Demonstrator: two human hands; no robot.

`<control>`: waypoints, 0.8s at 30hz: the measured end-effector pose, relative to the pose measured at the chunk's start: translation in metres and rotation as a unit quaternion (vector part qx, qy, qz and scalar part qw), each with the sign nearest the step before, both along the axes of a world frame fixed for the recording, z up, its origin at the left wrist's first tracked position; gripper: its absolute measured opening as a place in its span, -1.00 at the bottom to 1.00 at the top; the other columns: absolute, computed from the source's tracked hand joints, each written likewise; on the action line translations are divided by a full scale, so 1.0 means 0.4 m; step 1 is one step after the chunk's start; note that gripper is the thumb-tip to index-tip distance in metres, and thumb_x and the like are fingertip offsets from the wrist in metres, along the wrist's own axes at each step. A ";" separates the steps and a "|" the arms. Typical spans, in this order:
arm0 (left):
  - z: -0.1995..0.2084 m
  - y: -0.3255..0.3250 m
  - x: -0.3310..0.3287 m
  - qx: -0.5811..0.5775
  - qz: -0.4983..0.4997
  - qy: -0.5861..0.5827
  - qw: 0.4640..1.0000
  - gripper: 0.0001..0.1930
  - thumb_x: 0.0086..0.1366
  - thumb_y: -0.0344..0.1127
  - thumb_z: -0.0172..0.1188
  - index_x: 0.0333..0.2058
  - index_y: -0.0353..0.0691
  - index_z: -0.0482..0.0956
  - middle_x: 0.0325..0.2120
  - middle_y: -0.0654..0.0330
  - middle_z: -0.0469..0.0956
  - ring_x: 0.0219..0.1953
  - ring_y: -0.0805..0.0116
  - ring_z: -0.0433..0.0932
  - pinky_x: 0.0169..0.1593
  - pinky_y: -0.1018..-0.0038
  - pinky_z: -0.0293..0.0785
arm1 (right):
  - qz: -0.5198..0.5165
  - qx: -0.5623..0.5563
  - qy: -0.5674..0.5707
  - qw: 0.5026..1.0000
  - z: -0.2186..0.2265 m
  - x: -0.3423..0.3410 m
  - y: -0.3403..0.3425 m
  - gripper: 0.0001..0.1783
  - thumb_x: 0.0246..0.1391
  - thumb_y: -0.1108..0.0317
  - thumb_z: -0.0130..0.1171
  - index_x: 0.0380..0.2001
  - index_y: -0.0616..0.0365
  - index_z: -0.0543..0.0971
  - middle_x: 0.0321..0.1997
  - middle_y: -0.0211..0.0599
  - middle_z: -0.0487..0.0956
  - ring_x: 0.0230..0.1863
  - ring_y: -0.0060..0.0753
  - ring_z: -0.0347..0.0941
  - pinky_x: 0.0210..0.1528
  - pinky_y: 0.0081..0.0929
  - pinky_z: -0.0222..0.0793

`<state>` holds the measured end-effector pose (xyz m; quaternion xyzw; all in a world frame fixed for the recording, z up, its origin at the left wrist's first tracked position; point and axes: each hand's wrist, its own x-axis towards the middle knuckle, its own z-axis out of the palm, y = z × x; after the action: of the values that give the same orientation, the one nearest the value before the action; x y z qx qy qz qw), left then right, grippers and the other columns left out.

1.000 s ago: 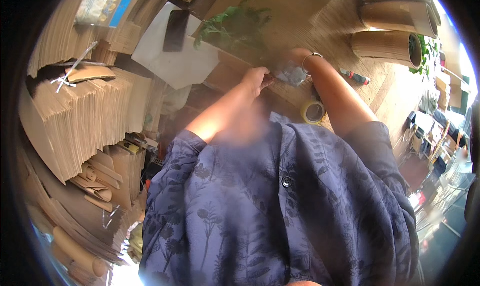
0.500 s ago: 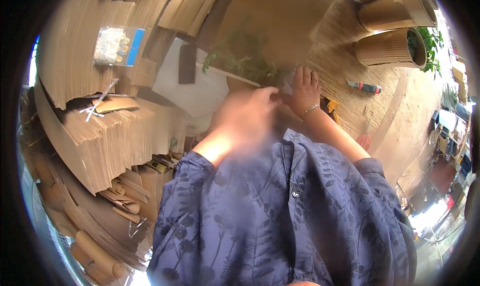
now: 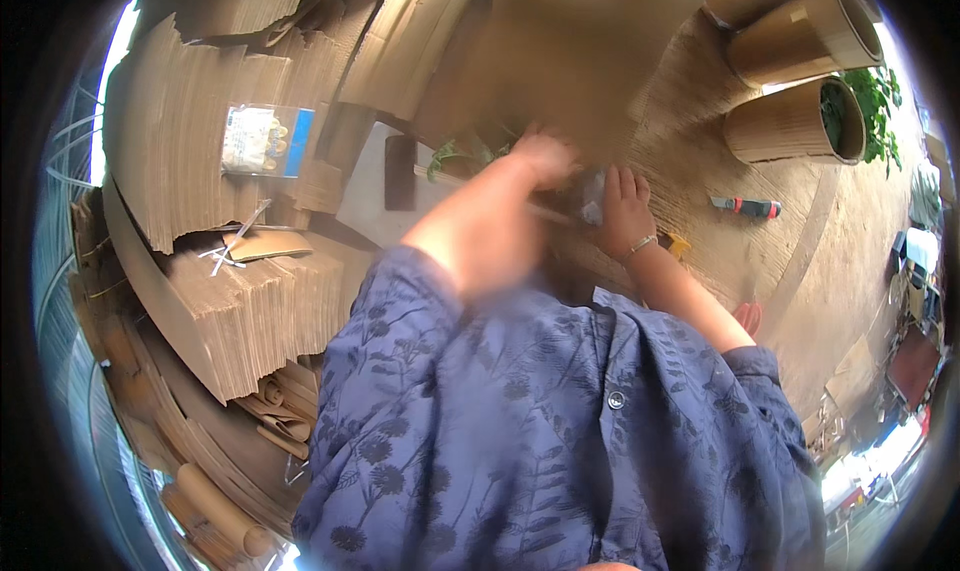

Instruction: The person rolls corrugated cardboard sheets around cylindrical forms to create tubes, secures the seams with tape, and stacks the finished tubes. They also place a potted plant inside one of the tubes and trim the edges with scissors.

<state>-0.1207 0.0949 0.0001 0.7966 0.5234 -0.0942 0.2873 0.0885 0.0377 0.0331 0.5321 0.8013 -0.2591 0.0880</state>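
At upper centre, I see the left hand [image 3: 547, 157] beside leafy sprigs [image 3: 458, 158], apart from the right hand [image 3: 626, 214], which covers translucent plastic [image 3: 592, 201], apparently steadying it; I cannot tell whether either grips. The utility knife [image 3: 752, 208] lies upper right, presumably for reach

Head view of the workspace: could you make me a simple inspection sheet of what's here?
Surface: brown wooden tabletop, grain showing.
Things by the hands: pale bundle, partly hidden; green leaves.
Clutter: red-and-black knife; yellow object by the right wrist; dark slab on a white sheet.
Grip: left hand beside the leaves, right hand against the bundle; how firmly either closes, cannot tell.
Cables: nothing seen that is clearly a cable.
Surroundings: cardboard stack at left; two cardboard tubes at upper right.
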 end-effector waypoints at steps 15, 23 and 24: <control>-0.173 0.189 -0.181 -0.244 0.034 0.101 0.964 -0.57 0.37 0.02 0.04 0.12 0.06 0.57 0.18 0.16 0.49 0.23 0.16 0.44 0.26 0.18 0.31 | -0.010 -0.086 -0.001 0.996 0.018 0.019 0.095 0.33 -0.35 0.02 0.60 0.41 0.27 0.04 0.41 0.14 0.20 0.42 0.32 0.05 0.46 0.00 0.06; 0.033 0.258 0.055 -0.063 -0.004 0.031 0.998 -0.74 0.23 -0.13 0.16 -0.27 -0.08 0.75 -0.28 0.10 0.72 -0.16 0.09 0.69 -0.15 0.19 0.61 | 0.009 -0.227 0.059 0.972 -0.123 0.104 0.278 0.23 -0.36 0.14 0.63 0.37 0.27 0.16 0.39 0.18 0.25 0.41 0.09 0.20 0.41 -0.11 0.20; 0.096 0.219 0.090 -0.053 0.038 -0.022 0.998 -0.75 0.15 -0.16 0.24 -0.24 -0.08 0.75 -0.15 0.07 0.69 -0.01 0.13 0.63 0.04 0.04 0.51 | 0.032 -0.282 0.069 0.956 -0.118 0.090 0.303 0.18 -0.36 0.17 0.63 0.34 0.26 0.22 0.35 0.14 0.31 0.37 0.04 0.25 0.39 -0.14 0.23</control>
<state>-0.0848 0.1824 0.0385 0.7618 0.5413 -0.0932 0.3435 0.1247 0.1589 -0.0140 0.4400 0.7166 -0.5079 0.1870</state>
